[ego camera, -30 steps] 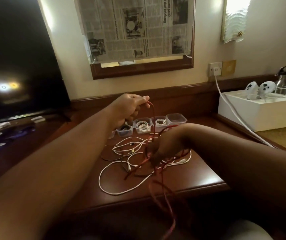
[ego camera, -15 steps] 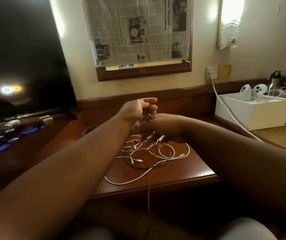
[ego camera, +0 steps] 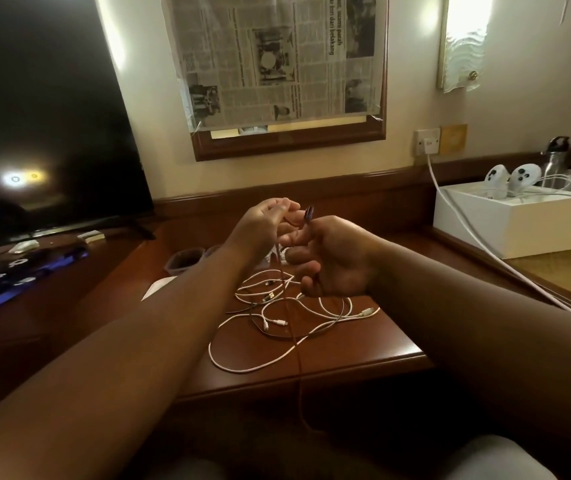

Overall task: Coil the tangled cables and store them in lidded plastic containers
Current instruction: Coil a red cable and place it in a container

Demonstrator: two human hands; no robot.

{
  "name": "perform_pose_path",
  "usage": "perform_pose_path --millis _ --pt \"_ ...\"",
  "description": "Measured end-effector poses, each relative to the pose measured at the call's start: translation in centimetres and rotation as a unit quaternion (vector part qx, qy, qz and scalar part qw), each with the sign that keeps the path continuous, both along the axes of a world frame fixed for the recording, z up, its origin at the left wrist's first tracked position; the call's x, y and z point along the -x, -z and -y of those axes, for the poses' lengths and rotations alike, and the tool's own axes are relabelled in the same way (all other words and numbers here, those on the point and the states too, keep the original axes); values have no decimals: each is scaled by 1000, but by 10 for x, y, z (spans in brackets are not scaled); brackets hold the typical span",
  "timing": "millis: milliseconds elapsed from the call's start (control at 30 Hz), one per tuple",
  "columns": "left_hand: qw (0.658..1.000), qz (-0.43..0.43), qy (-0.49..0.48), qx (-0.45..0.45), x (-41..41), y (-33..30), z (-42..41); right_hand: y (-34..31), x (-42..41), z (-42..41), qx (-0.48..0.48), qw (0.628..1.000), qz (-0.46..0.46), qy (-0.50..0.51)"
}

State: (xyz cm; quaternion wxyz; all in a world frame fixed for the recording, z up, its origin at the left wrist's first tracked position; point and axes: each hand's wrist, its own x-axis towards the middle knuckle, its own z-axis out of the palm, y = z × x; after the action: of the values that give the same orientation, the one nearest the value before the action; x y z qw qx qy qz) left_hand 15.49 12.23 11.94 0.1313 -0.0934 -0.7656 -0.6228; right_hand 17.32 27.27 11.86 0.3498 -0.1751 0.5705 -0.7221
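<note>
Above the desk [ego camera: 363, 344], both hands raised together, left hand [ego camera: 263, 226] and right hand [ego camera: 332, 258] pinching red cable [ego camera: 298, 368].

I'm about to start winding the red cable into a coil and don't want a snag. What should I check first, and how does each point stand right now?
1. Plug end of the red cable held: ok, it sticks up above the right hand.
2. Left hand has a grip on the strand: cannot tell, the fingers hide it.
3. Red cable clear of the white cables: not ok, it runs down across the tangle.
4. Tail free: cannot tell, it drops over the desk edge into shadow.
5. Container within reach: ok, behind the left forearm; lid state cannot tell.
</note>
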Motion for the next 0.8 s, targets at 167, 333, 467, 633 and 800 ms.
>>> perform_pose_path --millis 167,333,467,633,800 --pt "996 -29 0 86 7 13 9 2 10 -2 25 1000 12 -2" --pt "994 -38 -11 100 17 14 12 16 27 0 -35 989 -55 136" --pt "973 -72 -1 221 25 16 19 25 40 -1 -221 855 -395 255" --pt "946 -113 -16 303 33 13 22 36 50 7 -492 654 -541 191" --pt "973 -77 1 219 38 8 24 29 54 15 -301 901 -305 72"
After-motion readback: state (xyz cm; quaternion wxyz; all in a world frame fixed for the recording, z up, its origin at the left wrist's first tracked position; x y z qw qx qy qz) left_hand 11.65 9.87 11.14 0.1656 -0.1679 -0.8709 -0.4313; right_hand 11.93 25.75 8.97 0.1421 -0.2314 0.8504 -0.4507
